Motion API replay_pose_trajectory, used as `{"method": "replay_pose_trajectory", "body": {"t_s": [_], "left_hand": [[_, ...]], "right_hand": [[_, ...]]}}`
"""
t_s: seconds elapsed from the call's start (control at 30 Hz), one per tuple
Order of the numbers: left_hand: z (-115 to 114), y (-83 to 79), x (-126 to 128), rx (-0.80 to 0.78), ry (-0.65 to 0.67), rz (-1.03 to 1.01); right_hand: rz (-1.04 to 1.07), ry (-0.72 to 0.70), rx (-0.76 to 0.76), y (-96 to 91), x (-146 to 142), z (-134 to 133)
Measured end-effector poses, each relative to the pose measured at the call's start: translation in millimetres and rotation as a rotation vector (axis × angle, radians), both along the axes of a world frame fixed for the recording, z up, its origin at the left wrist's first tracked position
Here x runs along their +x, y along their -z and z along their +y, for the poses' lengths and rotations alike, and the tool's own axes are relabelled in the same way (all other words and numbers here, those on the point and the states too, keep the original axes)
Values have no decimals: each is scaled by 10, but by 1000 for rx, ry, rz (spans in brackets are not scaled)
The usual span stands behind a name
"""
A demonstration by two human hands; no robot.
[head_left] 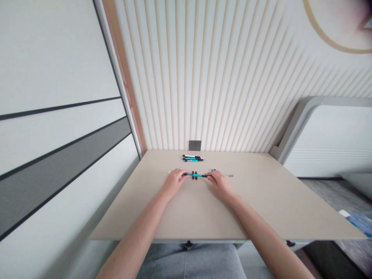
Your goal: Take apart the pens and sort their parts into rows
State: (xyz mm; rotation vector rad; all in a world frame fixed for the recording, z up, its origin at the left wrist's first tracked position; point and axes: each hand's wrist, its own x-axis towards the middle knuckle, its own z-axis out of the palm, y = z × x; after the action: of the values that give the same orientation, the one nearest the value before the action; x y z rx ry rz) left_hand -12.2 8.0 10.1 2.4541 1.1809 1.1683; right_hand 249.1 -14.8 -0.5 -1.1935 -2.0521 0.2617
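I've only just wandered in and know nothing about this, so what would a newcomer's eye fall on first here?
Probably the bright blue-and-black pen, held crosswise between the left hand and the right hand over the pale desk. Beyond it, near the desk's far edge, a few other pens lie together. Behind, the ribbed white wall fills much of the view.

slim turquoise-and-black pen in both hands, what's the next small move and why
Probably a gentle twist, to check its ends are snug: the left hand and right hand pinch opposite ends of the slim turquoise-and-black pen, and two short black pieces lie close by on the flat beige table. Any looseness is too small to see.
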Motion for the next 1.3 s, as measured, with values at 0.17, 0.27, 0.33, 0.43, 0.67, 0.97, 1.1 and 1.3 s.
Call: {"method": "replay_pose_trajectory", "body": {"t_s": [0.17, 0.27, 0.33, 0.43, 0.67, 0.97, 1.1, 1.3], "left_hand": [[-10, -24, -12, 34, -2, -19], [-41, -48, -1, 29, -5, -101], [-57, -56, 2, 20, -13, -137], [-66, -54, -1, 28, -13, -153], [-72, -28, -6, 62, 54, -110], [-73, -39, -10, -42, 79, -58], [-73, -43, -2, -75, 36, -89], [-83, -62, 0, -63, -1, -113]], "right_hand": [[110, -25, -61, -14, 3, -4], [193, -12, -110, -18, 1, -28], [233, -1, -122, -26, -2, -44], [236, 33, -129, -36, -1, -54], [150, 71, -46, -60, 43, -25], [118, 52, 53, -147, 69, -62], [153, 37, 89, -95, 72, -35], [184, 24, 24, -46, 55, -18]]}}
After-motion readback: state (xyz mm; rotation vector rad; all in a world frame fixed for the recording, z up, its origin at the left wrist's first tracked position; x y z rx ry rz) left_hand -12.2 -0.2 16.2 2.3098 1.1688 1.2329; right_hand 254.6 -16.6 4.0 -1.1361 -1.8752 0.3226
